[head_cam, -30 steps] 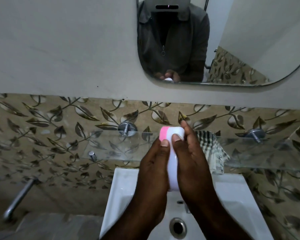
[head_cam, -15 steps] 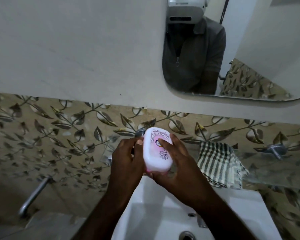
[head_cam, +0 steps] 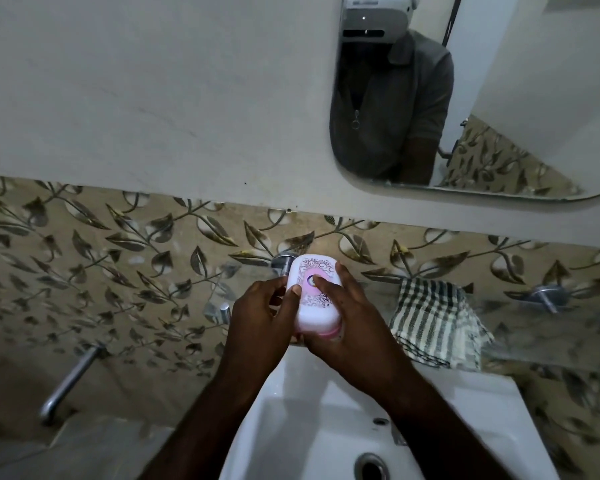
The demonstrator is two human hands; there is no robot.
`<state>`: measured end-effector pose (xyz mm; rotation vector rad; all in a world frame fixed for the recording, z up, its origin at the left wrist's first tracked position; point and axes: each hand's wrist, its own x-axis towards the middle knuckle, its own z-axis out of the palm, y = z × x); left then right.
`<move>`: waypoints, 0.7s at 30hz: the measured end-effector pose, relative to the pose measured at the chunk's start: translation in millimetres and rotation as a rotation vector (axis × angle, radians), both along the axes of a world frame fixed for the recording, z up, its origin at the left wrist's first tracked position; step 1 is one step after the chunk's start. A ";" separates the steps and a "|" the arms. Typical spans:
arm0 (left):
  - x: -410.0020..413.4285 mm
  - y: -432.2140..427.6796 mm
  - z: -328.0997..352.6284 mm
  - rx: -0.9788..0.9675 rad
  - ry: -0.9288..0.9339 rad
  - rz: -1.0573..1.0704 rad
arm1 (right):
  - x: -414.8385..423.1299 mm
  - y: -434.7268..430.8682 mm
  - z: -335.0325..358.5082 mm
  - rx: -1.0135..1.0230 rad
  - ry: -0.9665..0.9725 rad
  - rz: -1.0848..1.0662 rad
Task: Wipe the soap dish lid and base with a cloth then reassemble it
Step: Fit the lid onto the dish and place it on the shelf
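Note:
The soap dish [head_cam: 317, 308] is a white patterned lid closed over a pink base, whose edge shows at the bottom. I hold it between both hands above the sink's back edge. My left hand [head_cam: 262, 315] grips its left side with the thumb on the lid. My right hand [head_cam: 349, 318] cups its right side and underside, with the thumb pressing on the lid's centre. The checked cloth [head_cam: 437, 323] lies bunched on the glass shelf to the right, touched by neither hand.
A white sink [head_cam: 465, 410] with its drain [head_cam: 373, 465] is below my arms. A glass shelf [head_cam: 551, 327] on metal brackets runs along the leaf-patterned tiles. A mirror [head_cam: 499, 98] hangs at upper right. A metal tap [head_cam: 68, 382] juts out at the left.
The soap dish has turned from edge-on to lid facing me and moved slightly left and up toward the shelf. The view has shifted left, with the cloth more exposed.

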<state>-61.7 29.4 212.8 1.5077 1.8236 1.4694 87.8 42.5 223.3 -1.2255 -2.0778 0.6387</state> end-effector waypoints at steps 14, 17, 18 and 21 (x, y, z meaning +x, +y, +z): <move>64.6 -42.9 36.0 0.398 0.057 -0.201 | 80.7 -21.4 10.9 0.236 -0.239 -0.251; 93.3 -40.2 28.5 0.341 0.048 -0.397 | 109.9 -23.0 -9.5 0.113 -0.481 -0.239; 100.0 -37.6 23.5 0.311 0.058 -0.436 | 117.2 -23.3 -15.5 0.112 -0.518 -0.230; 114.3 -29.5 8.0 0.214 0.105 -0.514 | 129.0 -22.2 -20.2 0.168 -0.438 -0.241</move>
